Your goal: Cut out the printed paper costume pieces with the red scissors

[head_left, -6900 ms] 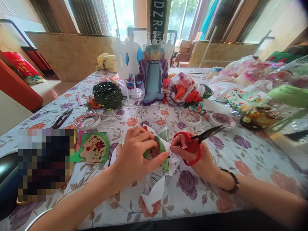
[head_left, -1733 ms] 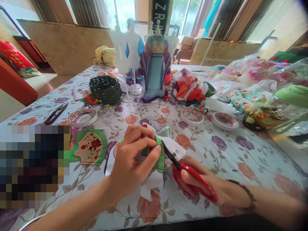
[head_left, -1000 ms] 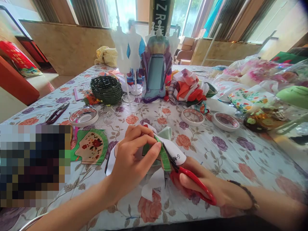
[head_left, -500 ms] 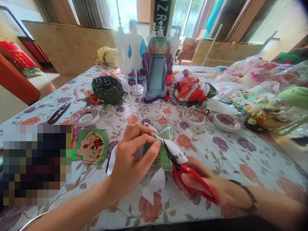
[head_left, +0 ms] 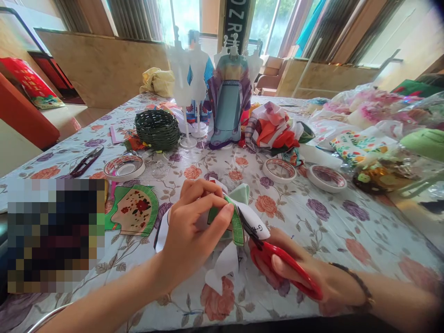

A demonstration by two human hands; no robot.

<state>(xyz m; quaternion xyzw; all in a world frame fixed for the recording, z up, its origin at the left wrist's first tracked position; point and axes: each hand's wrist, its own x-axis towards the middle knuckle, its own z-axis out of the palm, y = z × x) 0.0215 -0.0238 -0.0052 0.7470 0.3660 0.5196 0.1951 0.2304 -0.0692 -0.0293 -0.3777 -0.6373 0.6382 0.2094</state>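
Note:
My left hand (head_left: 196, 224) pinches a piece of fabric with a green border (head_left: 237, 227) between thumb and fingers. White fabric (head_left: 255, 221) with black lettering lies around it. My right hand (head_left: 291, 259) holds red-handled scissors (head_left: 298, 273), their dark blades pointing up and left along the green edge. Below the hands, a white scrap (head_left: 222, 268) rests on the flowered cloth. To the left lies a flat cut piece (head_left: 135, 210) with a green rim and red flowers. Part of the held fabric is hidden behind my left fingers.
On the flowered table (head_left: 312, 277) stand a dark woven basket (head_left: 157, 129), a dressed mannequin (head_left: 227, 108) and white mannequins (head_left: 181, 78). Tape rolls (head_left: 326, 178) lie around, dark snips (head_left: 86, 162) at left, crumpled cloth (head_left: 274, 127) and plastic-wrapped flowers (head_left: 378, 104) at right.
The scissors' handles and my right hand have shifted slightly right and down. The scissors look a little more closed on the fabric edge. My left hand keeps its pinch.

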